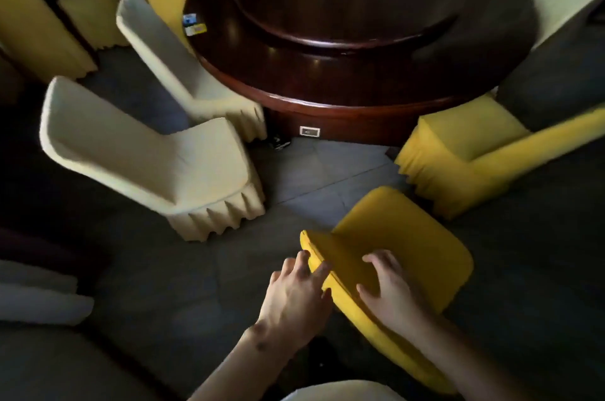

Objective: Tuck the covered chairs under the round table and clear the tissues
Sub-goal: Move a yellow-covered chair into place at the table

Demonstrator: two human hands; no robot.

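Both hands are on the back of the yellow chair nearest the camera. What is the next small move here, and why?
Probably a push forward toward the round table. The left hand and right hand rest on the top of the yellow chair, which stands apart from the table with bare floor between them. Its seat faces that gap, so a straight push should tuck it in.

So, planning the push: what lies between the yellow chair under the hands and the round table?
In the head view, only bare grey floor separates the yellow chair from the round table.
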